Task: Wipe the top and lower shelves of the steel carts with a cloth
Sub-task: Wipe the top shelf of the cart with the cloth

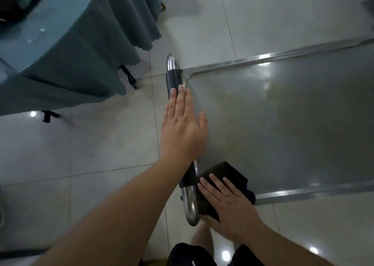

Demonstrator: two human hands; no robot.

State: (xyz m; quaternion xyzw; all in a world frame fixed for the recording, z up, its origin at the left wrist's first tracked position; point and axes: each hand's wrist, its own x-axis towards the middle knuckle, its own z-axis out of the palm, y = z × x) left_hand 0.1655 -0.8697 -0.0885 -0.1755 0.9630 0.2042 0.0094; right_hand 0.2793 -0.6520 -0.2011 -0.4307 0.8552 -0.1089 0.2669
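Cloth (222,176), dark and folded, lies flat under the right hand (228,207), fingers straight, pressing it onto the cart's top shelf (283,114) by the handle (172,77). Left hand (182,128) hovers flat and relaxed over that handle. Soft and light, the cloth should slide easily on slick steel under palm pressure.

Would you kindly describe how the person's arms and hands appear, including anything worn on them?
Both forearms are bare, with no sleeves in view. The left hand and the right hand wear no gloves, and no rings, watch or bracelet show. Black shorts are visible at the bottom edge.
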